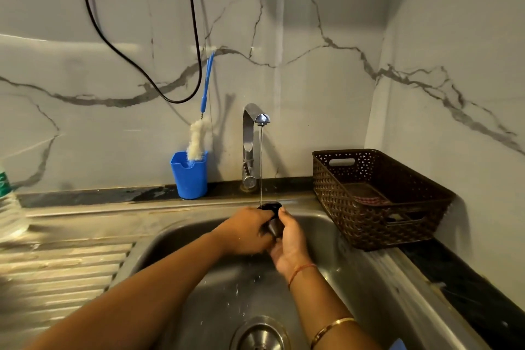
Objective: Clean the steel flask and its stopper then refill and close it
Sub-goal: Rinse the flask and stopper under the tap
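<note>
The left hand [250, 231] curls its fingers round the dark stopper [275, 225]. The right hand [288, 239] grips the same stopper from the other side, thumb up by its top. Together they hold it above the steel sink [355, 273], right under the thin stream from the tap [250, 136]. At the far left a clear plastic bottle [7, 207] stands beside the ribbed draining board [56, 273]. Next, against the marble wall, a blue cup [189, 176] holds a white-bristled bottle brush [197, 142]. Right of the tap, a brown woven basket [355, 219] sits on the dark table [468, 298] with a checked cloth [372, 200] inside.
</note>
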The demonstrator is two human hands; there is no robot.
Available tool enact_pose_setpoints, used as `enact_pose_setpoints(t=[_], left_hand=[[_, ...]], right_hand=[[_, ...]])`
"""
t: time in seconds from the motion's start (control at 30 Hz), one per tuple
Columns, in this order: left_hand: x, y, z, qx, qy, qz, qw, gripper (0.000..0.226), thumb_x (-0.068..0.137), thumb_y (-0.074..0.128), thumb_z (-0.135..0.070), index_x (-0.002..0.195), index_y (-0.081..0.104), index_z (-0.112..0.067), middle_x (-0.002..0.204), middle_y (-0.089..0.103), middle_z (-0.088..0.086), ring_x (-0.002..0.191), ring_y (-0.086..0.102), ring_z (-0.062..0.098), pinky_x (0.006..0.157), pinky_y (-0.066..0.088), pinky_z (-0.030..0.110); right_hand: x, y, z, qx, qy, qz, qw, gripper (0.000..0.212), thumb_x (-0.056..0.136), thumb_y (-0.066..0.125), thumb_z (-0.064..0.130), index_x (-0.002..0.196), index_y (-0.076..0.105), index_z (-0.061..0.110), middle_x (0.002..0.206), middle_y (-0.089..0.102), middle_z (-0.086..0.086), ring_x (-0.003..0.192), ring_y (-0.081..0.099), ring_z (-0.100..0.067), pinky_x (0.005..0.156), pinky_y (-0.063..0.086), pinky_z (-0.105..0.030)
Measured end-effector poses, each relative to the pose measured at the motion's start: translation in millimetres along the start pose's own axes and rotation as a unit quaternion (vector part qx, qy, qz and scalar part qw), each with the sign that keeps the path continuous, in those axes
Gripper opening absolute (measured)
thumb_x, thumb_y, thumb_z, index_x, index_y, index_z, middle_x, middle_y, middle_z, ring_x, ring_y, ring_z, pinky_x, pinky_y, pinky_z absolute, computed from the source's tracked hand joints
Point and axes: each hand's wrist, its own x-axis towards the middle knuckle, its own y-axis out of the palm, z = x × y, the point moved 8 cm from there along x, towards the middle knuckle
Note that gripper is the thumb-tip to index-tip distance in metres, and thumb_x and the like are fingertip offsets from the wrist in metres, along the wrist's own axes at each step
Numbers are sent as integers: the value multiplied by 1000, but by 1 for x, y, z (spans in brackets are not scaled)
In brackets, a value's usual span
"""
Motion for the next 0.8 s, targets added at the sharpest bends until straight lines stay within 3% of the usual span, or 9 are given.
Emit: enact_pose_setpoints(t=[0.13, 0.27, 0.33, 0.47, 0.63, 0.73, 0.8], left_hand=[[7, 1, 5, 18, -40, 56, 998, 15, 87, 61, -25, 101, 57, -23, 101, 64, -1, 96, 59, 12, 98, 40, 27], [9, 2, 11, 30, -87, 100, 991, 13, 88, 63, -20, 101, 62, -19, 96, 62, -1, 92, 57, 12, 88, 44, 26], [12, -4, 12, 14, -82, 73, 994, 9, 86, 66, -18, 94, 63, -23, 89, 61, -5, 87, 57, 9, 80, 42, 21], [10, -10, 17, -117, -95, 44, 988, 20, 83, 68, -14, 87, 55, -29, 86, 60, -9, 86, 59, 8, 81, 44, 23], [1, -9, 29, -333, -146, 22, 931, 18, 92, 59, -25, 108, 53, -23, 103, 62, 2, 96, 60, 14, 84, 48, 26], [-5, -8, 42, -380, -213, -6, 900, 20, 99, 46, -33, 107, 55, -18, 106, 62, 9, 99, 59, 21, 96, 46, 36], [-6, -6, 42, -441, -225, -13, 869, 21, 99, 44, -29, 108, 57, -14, 105, 62, 11, 98, 57, 22, 96, 42, 37]], right_hand=[[-4, 4, 3, -17, -18, 12, 1000, 32, 95, 50, 19, 127, 52, 13, 121, 60, -20, 105, 59, -35, 86, 48, -47], [-9, 7, 3, -35, -25, 14, 999, 30, 96, 49, 13, 126, 52, 14, 123, 57, -18, 101, 58, -31, 84, 48, -45], [-10, 9, 6, -46, -42, 15, 998, 23, 96, 49, 13, 119, 53, 16, 122, 57, -17, 100, 57, -29, 81, 49, -41], [-12, 13, 10, -34, -59, 21, 997, 30, 97, 46, 15, 127, 51, 12, 124, 56, -20, 97, 58, -27, 74, 50, -34], [-15, 13, -1, -57, -13, 35, 998, 28, 98, 45, 21, 123, 54, 11, 124, 57, -21, 102, 59, -30, 73, 50, -32], [-14, 14, -4, -91, -10, 39, 995, 29, 97, 47, 16, 126, 51, 16, 126, 56, -19, 113, 55, -35, 81, 49, -36], [-16, 17, 1, -95, -26, 43, 994, 31, 96, 45, 8, 125, 51, 19, 124, 56, -19, 114, 55, -36, 83, 49, -37]])
